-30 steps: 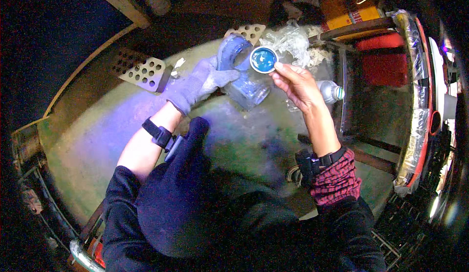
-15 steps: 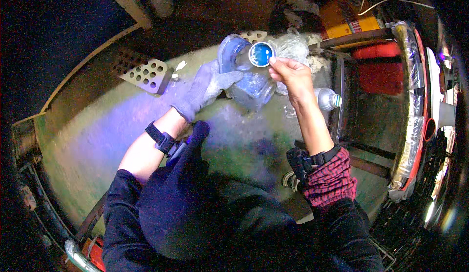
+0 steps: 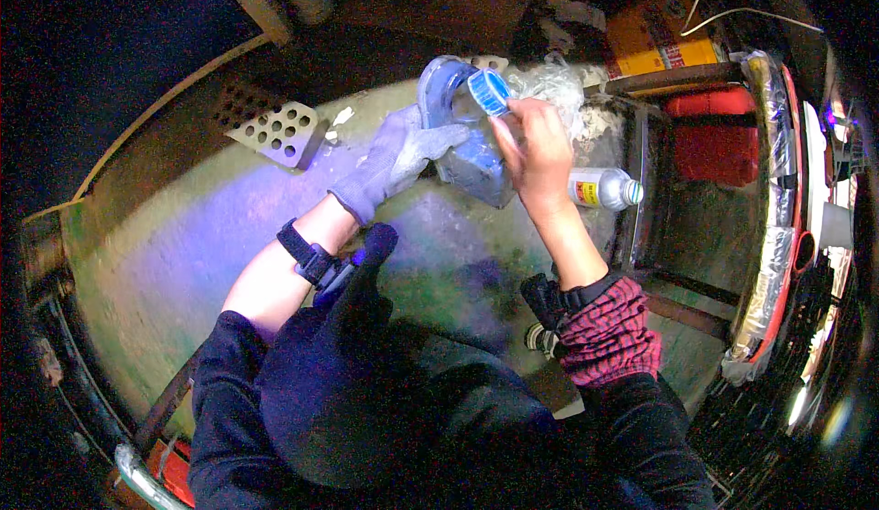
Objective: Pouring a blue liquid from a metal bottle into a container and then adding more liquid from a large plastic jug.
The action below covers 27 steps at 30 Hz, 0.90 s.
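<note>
Cap of blue plastic (image 3: 491,94) tilts in the bare right hand (image 3: 538,155), pinched between thumb and fingers at the hand's upper left. Opposite, the gloved left hand (image 3: 394,157) grips a clear plastic container (image 3: 478,183), thumb laid along its near side. The container stretches forward and right of the glove, its long axis slanting from a rounded, bluish end at upper left to a blunter lower right. The cap overlaps its right flank, though whether the two touch is hard to tell from here. Beyond the right hand, a yellow-labelled bottle (image 3: 600,188) points its neck rightward; a perforated brick (image 3: 275,133) lies left of the glove.
</note>
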### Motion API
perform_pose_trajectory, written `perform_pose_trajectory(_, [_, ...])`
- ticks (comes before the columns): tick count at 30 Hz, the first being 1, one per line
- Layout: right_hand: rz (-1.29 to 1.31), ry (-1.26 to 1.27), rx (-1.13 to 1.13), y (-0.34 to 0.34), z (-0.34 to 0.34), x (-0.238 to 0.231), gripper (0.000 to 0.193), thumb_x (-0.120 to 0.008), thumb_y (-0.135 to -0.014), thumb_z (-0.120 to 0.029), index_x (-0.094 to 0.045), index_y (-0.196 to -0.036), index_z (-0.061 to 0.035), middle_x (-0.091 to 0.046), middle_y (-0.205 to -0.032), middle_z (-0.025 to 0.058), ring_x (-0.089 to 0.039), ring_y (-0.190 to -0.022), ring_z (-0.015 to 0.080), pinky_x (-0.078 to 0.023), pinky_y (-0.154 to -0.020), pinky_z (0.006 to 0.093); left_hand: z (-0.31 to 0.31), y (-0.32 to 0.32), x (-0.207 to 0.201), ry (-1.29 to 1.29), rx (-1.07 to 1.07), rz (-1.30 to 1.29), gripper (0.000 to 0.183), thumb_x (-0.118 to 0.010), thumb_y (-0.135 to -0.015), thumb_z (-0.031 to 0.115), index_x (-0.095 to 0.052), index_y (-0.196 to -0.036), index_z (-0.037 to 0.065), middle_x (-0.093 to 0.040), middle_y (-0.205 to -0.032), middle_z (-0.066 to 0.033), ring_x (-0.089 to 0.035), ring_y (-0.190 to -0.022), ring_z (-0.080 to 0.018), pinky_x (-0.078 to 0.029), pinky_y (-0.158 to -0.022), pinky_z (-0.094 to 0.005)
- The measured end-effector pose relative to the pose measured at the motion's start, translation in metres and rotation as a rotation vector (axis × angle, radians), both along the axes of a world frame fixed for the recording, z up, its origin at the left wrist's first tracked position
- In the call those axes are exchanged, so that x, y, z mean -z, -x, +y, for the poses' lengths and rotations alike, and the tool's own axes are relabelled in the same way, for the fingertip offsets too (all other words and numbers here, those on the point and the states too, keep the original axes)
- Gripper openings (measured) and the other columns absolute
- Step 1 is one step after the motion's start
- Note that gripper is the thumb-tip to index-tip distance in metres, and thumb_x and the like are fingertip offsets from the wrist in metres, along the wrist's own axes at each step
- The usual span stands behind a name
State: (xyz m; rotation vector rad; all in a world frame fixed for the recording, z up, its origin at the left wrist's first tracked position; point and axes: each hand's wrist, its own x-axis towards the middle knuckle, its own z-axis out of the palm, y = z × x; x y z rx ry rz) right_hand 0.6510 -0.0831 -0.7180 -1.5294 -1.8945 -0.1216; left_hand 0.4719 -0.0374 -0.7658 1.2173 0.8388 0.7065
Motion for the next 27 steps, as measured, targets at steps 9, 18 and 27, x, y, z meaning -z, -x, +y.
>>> perform_pose_trajectory(9, [0.016,-0.039,-0.049,0.002,-0.004,-0.001,0.031,-0.074,-0.069,-0.009,-0.059,-0.096,-0.0062,-0.060,-0.091,0.0117,-0.061,-0.082,0.0281,-0.051,-0.069,0.0347,-0.002,0.002,-0.007,-0.109,0.034,0.067,0.037,-0.061,-0.080,0.029,-0.060,-0.102,-0.001,-0.062,-0.086,-0.0068,-0.055,-0.079,-0.0131,-0.046,-0.072,-0.0301])
perform_pose_trajectory(18, [0.064,-0.034,-0.121,-0.002,0.001,0.001,0.031,-0.074,-0.069,-0.009,-0.058,-0.097,-0.0056,-0.061,-0.090,0.0119,-0.061,-0.080,0.0277,-0.051,-0.068,0.0342,0.000,0.002,-0.001,0.013,0.032,-0.046,0.034,-0.060,-0.081,0.021,-0.059,-0.107,0.000,-0.062,-0.093,-0.0049,-0.056,-0.083,-0.0131,-0.047,-0.074,-0.0290])
perform_pose_trajectory(27, [0.424,0.219,0.050,0.007,0.000,0.006,0.030,-0.073,-0.074,-0.008,-0.060,-0.101,-0.0021,-0.063,-0.088,0.0093,-0.063,-0.073,0.0167,-0.052,-0.068,0.0284,0.001,0.003,-0.006,0.132,-0.004,-0.098,0.036,-0.063,-0.081,0.020,-0.059,-0.111,0.000,-0.063,-0.098,-0.0053,-0.056,-0.087,-0.0130,-0.047,-0.078,-0.0291])
